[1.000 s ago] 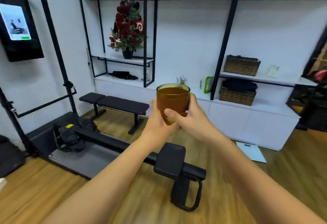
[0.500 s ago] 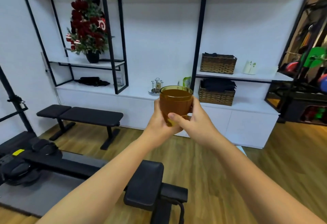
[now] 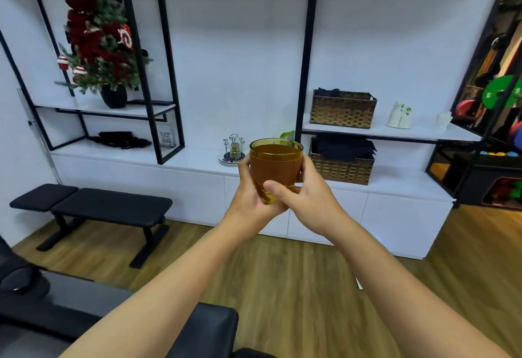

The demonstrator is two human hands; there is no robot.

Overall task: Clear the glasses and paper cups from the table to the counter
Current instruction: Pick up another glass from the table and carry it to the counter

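Both hands, left hand and right hand, clasp an upright amber glass at frame centre; the white bench lies behind it.

The room was bright under even, soft overhead light, perhaps from ceiling fixtures. Shadows stayed faint. Wide-angle distortion bent the black shelf frame near the edges; detail looked slightly soft.

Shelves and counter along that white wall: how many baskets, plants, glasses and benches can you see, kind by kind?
Woven baskets: 2, the upper basket and the lower basket
Decorated potted tree: 1
Amber glass, gripped by the left hand and the right hand: 1
Black bench: 1
Total: 5
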